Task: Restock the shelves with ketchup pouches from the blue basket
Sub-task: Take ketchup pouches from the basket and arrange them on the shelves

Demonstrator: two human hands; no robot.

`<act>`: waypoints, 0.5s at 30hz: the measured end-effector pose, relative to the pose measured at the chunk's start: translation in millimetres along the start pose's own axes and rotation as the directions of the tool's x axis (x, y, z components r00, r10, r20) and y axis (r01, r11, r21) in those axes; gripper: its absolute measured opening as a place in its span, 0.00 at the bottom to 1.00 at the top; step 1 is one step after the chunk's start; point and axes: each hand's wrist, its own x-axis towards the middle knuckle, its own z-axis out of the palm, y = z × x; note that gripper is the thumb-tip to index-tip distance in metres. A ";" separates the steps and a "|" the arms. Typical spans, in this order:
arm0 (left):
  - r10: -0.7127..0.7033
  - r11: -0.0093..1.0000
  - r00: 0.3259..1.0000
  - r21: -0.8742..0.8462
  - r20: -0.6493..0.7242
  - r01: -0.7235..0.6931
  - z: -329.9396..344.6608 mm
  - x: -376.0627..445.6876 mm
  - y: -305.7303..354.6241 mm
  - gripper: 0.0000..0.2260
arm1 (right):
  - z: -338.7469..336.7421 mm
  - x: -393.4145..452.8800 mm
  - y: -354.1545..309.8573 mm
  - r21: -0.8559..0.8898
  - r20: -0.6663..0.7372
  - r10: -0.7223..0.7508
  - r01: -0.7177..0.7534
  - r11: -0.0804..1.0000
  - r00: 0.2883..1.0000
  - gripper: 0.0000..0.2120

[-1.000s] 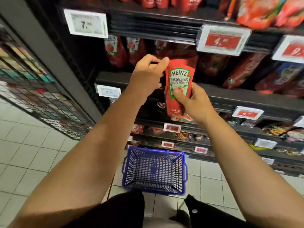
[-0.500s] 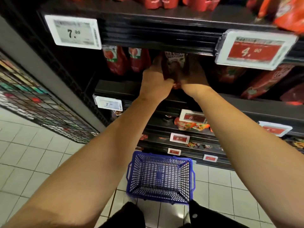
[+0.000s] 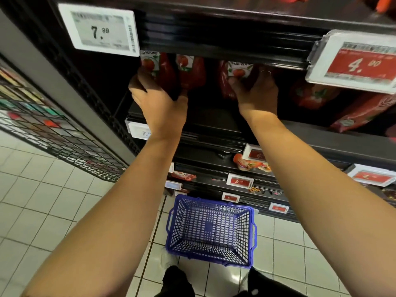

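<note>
Dim shadowed shelf recess, bright floor, wide-angle warp

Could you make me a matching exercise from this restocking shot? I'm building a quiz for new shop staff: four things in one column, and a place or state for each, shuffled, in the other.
Things:
1. blue basket
2. white 7.99 price tag
3. red 4.00 price tag
4. right hand

Places or states:
A. on the shelf edge, upper right
B. on the tiled floor, holding no pouches
C. gripping a ketchup pouch on the shelf
D. on the shelf edge, upper left

Pairs: 1-B, 2-D, 3-A, 4-C
</note>
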 end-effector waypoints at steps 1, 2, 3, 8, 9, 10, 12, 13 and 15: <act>-0.012 0.999 1.000 -0.030 0.029 0.013 0.3 4.4 -0.1 0.42 | 2.1 -0.1 -2.2 0.008 -0.008 0.007 -0.007 1.000 1.000 0.35; -0.017 0.999 0.999 -0.042 0.044 0.019 1.7 8.2 -0.3 0.43 | 4.8 0.0 -3.9 0.015 -0.020 0.007 -0.007 1.000 1.000 0.34; -0.021 0.999 0.999 -0.047 0.045 0.024 2.5 11.4 -0.5 0.43 | 7.4 -0.2 -5.5 0.025 -0.031 0.008 -0.007 1.000 0.999 0.34; -0.072 0.991 0.997 -0.107 0.029 0.075 6.4 24.7 -7.4 0.35 | 21.1 0.7 -9.0 0.078 -0.081 0.050 -0.043 0.996 0.995 0.32; -0.084 0.989 0.996 -0.120 0.033 0.088 5.8 26.7 -8.9 0.34 | 22.3 -0.8 -9.2 0.092 -0.079 0.062 -0.055 0.994 0.995 0.33; -0.083 0.987 0.996 -0.133 0.030 0.086 5.4 28.2 -11.3 0.34 | 23.8 -2.5 -7.9 0.098 -0.080 0.070 -0.063 0.993 0.994 0.33; -0.063 0.986 0.998 -0.151 0.028 0.067 3.8 29.3 -17.0 0.33 | 23.3 -7.3 -4.8 0.091 -0.056 0.093 -0.088 0.992 0.994 0.36; -0.047 0.985 0.998 -0.165 0.035 0.052 0.7 27.4 -17.8 0.32 | 19.5 -12.0 -5.7 0.089 -0.037 0.116 -0.113 0.990 0.993 0.37; -0.026 0.981 0.999 -0.190 0.045 0.034 -4.4 26.1 -21.9 0.29 | 11.0 -25.0 -5.6 0.084 -0.023 0.164 -0.161 0.983 0.986 0.36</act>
